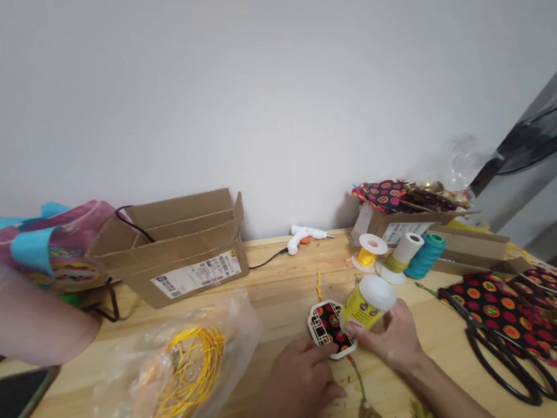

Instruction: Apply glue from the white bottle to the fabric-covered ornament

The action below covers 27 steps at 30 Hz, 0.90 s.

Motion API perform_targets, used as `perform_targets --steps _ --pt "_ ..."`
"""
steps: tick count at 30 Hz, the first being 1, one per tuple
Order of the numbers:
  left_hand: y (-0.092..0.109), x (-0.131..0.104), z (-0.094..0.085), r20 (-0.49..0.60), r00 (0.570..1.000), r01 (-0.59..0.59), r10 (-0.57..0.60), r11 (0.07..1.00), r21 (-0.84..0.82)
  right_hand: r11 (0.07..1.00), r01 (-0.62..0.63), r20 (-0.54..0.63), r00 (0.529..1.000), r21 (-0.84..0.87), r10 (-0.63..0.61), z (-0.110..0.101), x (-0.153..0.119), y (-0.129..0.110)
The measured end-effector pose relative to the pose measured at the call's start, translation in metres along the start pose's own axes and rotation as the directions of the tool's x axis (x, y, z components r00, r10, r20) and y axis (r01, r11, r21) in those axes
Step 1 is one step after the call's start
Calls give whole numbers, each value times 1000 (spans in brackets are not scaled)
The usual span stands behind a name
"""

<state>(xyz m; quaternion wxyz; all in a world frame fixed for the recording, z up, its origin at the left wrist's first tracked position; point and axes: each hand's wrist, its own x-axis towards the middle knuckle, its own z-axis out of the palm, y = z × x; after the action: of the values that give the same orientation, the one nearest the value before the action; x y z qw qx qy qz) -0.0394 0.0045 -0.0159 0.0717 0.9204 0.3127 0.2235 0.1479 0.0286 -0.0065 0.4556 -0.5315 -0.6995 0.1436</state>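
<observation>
A white-framed ornament point(327, 321) with dark patterned fabric lies on the wooden table, a yellow cord at its top and a green cord with a tassel below. My left hand point(302, 374) rests at its lower left edge, index finger reaching onto it, the other fingers partly curled and apart. Wrapped in my right hand point(398, 336) is a white-topped bottle with a yellow label point(363, 310), tilted over the ornament's right side.
On the left are a clear bag of yellow cord point(191, 373), a cardboard box point(184, 260), a pink cup point(23, 312) and a phone point(14, 407). A glue gun point(306, 236) lies behind. Thread spools point(425, 256), black scissors point(507, 357) and patterned fabric point(491, 305) are right.
</observation>
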Motion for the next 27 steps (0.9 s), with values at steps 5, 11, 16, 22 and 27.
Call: perform_targets --steps 5,11,16,22,27 --pt "0 -1 2 8 1000 14 -14 1000 -25 1000 5 -5 1000 9 -5 -1 1 -1" --pt "2 1 -2 35 999 22 -21 1000 -14 999 -21 -5 1000 32 21 0 1 2" --pt "3 2 -2 -5 1000 9 -9 1000 1 998 -35 -5 999 55 36 0 -1 4" --pt "1 2 -1 8 1000 -8 8 1000 2 993 -58 8 998 100 57 -3 2 -4" --pt "1 3 -2 44 999 4 -4 1000 -2 972 -125 -13 991 198 130 -2 1 -3"
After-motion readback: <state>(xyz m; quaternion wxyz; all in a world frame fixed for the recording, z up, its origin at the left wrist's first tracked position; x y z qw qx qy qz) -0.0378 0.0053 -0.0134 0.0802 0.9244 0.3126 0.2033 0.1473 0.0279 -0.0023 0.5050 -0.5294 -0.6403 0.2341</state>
